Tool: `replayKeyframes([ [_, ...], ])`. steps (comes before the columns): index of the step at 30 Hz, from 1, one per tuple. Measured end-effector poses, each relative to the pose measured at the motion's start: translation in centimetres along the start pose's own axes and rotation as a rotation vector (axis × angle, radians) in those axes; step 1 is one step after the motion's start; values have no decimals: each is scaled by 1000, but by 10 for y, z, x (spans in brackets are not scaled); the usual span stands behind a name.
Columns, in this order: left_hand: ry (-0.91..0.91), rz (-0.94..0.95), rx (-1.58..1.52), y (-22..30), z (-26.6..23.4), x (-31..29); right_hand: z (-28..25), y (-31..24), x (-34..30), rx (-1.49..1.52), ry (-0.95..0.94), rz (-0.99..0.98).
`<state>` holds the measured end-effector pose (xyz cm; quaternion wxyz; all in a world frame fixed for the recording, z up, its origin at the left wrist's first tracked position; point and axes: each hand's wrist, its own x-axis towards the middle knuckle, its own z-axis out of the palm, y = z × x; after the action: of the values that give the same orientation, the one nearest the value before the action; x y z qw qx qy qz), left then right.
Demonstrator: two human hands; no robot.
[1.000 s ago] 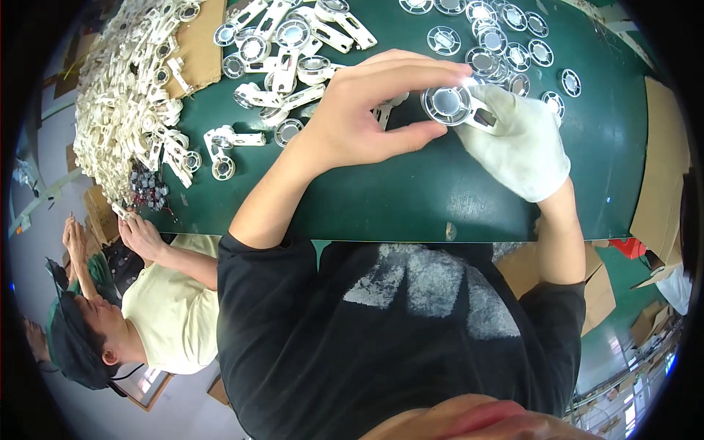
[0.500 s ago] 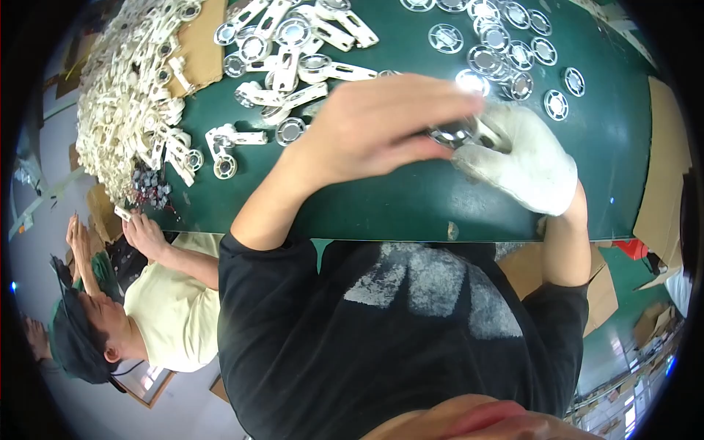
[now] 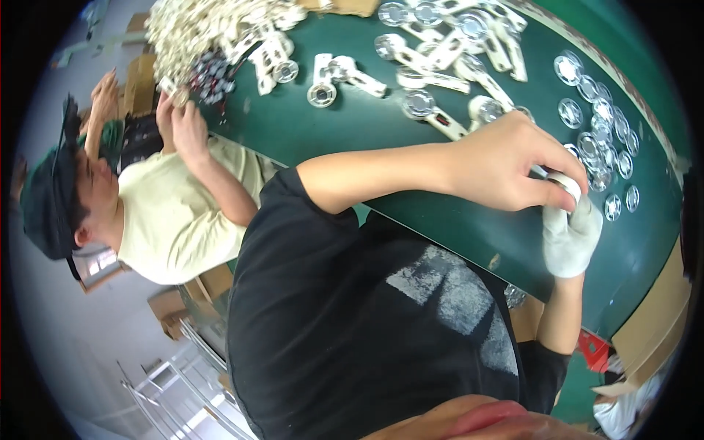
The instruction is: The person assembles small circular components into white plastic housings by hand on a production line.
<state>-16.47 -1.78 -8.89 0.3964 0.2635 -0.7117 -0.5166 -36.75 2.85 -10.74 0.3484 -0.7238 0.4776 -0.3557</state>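
Observation:
My bare left hand (image 3: 506, 165) is closed, thumb and fingers pinching the edge of a white round plastic part (image 3: 563, 182). My right hand (image 3: 572, 238), in a white glove, grips the same part from below. Most of the part is hidden between the two hands, so its lower end cannot be made out. Just beyond and to the right of them lie several silver spoked discs (image 3: 601, 136), some overlapping. White slotted-handle parts with round silver heads (image 3: 433, 110) lie in a loose group beyond my left forearm.
A large heap of white parts (image 3: 198, 37) covers the far left of the green table (image 3: 352, 143), beside small dark parts (image 3: 213, 77). On the left, a person in a pale shirt (image 3: 183, 205) handles a white piece. Cardboard (image 3: 653, 293) stands at the right edge.
The view has swung, so the table's things sit farther right. My left hand's fingers now pinch the part's rim; the shiny piece seen between my hands before is now mostly hidden.

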Motion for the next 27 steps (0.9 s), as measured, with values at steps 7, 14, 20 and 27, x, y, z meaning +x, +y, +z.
replayKeyframes([
  [7,407,-64,295,-15,-77,-19,9,-7,11,-98,40,89],
  [14,773,-233,1358,-9,-136,-88,6,5,17,-94,64,111],
  [20,544,-1097,1327,6,-135,-150,4,7,17,-138,-5,66],
  [27,781,-785,1073,34,-127,-124,6,1,23,-96,52,-77],
])
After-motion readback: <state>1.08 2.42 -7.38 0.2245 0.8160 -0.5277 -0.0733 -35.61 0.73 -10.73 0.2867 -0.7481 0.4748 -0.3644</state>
